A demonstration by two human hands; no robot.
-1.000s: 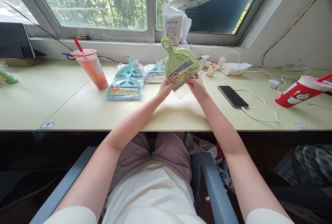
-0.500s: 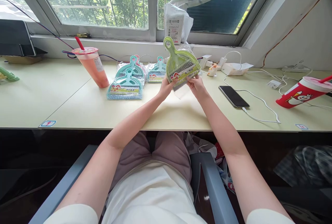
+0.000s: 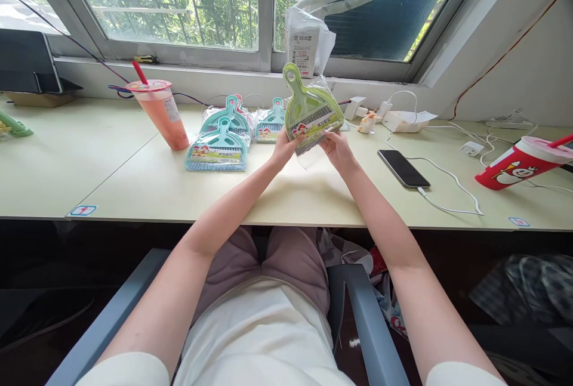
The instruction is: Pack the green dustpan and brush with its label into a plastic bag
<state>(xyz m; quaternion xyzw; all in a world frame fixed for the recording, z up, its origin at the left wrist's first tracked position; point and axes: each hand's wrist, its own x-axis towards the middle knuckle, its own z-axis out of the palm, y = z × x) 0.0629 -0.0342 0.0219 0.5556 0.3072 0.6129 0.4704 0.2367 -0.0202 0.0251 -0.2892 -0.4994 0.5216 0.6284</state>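
Note:
I hold a green mini dustpan-and-brush set (image 3: 308,105) in a clear plastic wrapper upright above the pale desk (image 3: 134,183). My left hand (image 3: 283,148) grips its lower left corner, and my right hand (image 3: 336,148) grips its lower right corner. The handle points up toward the window. To the left, several teal dustpan sets (image 3: 218,147) in wrappers lie flat on the desk, with another teal set (image 3: 270,123) behind them.
A pink drink cup with a red straw (image 3: 161,113) stands left of the teal sets. A phone (image 3: 403,167) on a white cable lies to the right, with chargers behind it. A red cup (image 3: 519,164) lies tilted at far right. A white package (image 3: 307,43) leans on the windowsill.
The green set and both hands have barely shifted; the view has tilted slightly. The grip stays the same.

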